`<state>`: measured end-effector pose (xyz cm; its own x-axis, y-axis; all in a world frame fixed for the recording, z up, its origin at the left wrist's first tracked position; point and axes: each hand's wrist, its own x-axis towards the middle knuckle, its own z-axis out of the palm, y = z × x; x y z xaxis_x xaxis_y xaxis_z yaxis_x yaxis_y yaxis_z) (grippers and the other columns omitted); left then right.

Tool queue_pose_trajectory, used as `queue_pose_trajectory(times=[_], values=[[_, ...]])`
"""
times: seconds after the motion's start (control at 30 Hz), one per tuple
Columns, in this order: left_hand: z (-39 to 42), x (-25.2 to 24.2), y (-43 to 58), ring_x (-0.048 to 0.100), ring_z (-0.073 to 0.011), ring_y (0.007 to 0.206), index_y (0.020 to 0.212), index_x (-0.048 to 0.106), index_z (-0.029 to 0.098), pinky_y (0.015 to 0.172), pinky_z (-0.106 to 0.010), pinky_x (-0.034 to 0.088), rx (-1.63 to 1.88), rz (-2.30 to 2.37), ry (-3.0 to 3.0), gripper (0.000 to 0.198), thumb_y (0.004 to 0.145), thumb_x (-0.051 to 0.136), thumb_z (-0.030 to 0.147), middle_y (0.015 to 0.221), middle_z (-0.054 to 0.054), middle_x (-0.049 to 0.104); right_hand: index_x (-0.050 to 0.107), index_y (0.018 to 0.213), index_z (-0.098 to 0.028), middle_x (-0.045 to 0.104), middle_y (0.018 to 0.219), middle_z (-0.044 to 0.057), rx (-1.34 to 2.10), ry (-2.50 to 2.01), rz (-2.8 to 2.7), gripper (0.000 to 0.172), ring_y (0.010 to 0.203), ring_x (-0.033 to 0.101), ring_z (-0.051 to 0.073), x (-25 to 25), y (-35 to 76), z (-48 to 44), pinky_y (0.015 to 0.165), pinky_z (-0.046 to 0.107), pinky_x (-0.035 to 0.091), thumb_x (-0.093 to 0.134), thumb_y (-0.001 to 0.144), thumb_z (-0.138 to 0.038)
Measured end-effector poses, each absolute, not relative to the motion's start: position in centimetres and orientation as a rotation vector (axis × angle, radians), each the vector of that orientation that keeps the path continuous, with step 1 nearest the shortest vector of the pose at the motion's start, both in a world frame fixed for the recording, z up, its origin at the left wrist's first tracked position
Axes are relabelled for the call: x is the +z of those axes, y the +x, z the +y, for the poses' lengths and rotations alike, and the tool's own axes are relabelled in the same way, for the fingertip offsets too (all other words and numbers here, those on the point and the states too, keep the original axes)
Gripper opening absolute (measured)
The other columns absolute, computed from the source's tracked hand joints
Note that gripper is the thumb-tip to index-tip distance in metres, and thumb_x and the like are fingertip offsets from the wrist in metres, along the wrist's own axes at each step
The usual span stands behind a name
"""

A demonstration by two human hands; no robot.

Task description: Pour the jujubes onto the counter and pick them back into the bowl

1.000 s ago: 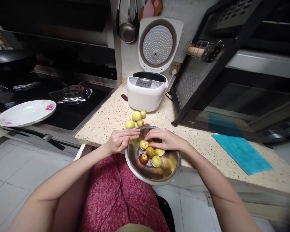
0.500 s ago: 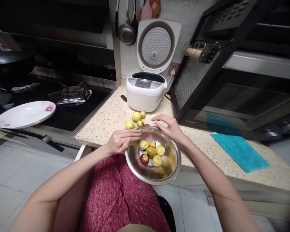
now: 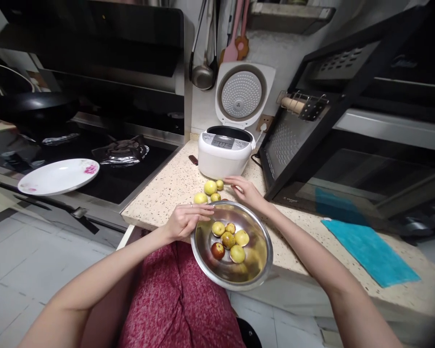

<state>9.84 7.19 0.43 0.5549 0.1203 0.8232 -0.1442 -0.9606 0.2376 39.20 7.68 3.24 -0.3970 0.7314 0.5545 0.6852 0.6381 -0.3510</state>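
Observation:
A metal bowl (image 3: 259, 263) tilts toward me at the counter's front edge, with several yellow-green and brown jujubes (image 3: 228, 240) lying inside. My left hand (image 3: 188, 220) grips its upper left rim, fingers stretched across the inside. My right hand (image 3: 247, 193) reaches over the far rim, fingers partly extended and apart. Its fingertips are close to the small jujube (image 3: 219, 185) on the counter; whether they touch it I cannot tell. Several loose jujubes (image 3: 210, 187) lie beyond the bowl, one brownish one mostly hidden behind the rim.
A white rice cooker (image 3: 223, 162) with its lid up stands behind the fruit. On the left, an oval plate (image 3: 60, 176) rests at the stove's edge and a black wok (image 3: 32, 108) sits farther back. A blue cloth (image 3: 371, 249) lies right, before a black oven (image 3: 384, 169).
My view has shifted, so the scene sits lower in the picture. My right hand has moved forward off the bowl's rim toward the loose jujubes. The left hand stays on the bowl.

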Motion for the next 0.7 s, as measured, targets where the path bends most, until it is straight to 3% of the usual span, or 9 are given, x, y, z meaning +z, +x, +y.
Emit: queue_pose_trajectory(times=[0.17, 0.33, 0.53, 0.7], values=[[7.2, 0.2, 9.8, 0.073, -0.0218, 0.114, 0.099, 0.076, 0.01, 0.096, -0.043, 0.064, 1.366, -0.019, 2.522, 0.046, 0.105, 0.032, 0.022, 0.105, -0.012, 0.079, 0.058, 0.14, -0.02, 0.06, 0.143, 0.016, 0.06, -1.058, -2.332, 0.04, 0.131, 0.057, 0.026, 2.7, 38.8, 8.2, 0.108, 0.049, 0.05, 0.046, 0.102, -0.019], [7.2, 0.1, 9.8, 0.073, -0.022, 0.114, 0.101, 0.076, 0.01, 0.095, -0.043, 0.065, 1.348, -0.005, 2.519, 0.043, 0.104, 0.034, 0.02, 0.107, -0.012, 0.079, 0.069, 0.119, -0.019, 0.072, 0.114, 0.013, -0.05, -1.161, -2.251, 0.031, 0.109, 0.066, 0.027, 2.9, 39.7, 7.2, 0.096, 0.047, 0.056, 0.045, 0.1, -0.016], [7.2, 0.2, 9.8, 0.073, -0.0221, 0.114, 0.102, 0.076, 0.01, 0.095, -0.044, 0.065, 1.349, -0.007, 2.52, 0.041, 0.103, 0.035, 0.019, 0.11, -0.012, 0.079, 0.063, 0.131, -0.021, 0.066, 0.129, 0.013, 0.032, -1.255, -2.247, 0.036, 0.12, 0.062, 0.029, 2.2, 40.5, 7.0, 0.104, 0.05, 0.051, 0.053, 0.097, -0.02], [7.2, 0.3, 9.8, 0.073, -0.0217, 0.114, 0.101, 0.075, 0.01, 0.094, -0.044, 0.065, 1.349, -0.004, 2.543, 0.041, 0.102, 0.035, 0.018, 0.109, -0.011, 0.079, 0.063, 0.124, -0.02, 0.068, 0.119, 0.013, 0.123, -1.305, -2.187, 0.032, 0.109, 0.065, 0.028, 1.8, 41.2, 6.4, 0.096, 0.046, 0.053, 0.056, 0.094, -0.019]])
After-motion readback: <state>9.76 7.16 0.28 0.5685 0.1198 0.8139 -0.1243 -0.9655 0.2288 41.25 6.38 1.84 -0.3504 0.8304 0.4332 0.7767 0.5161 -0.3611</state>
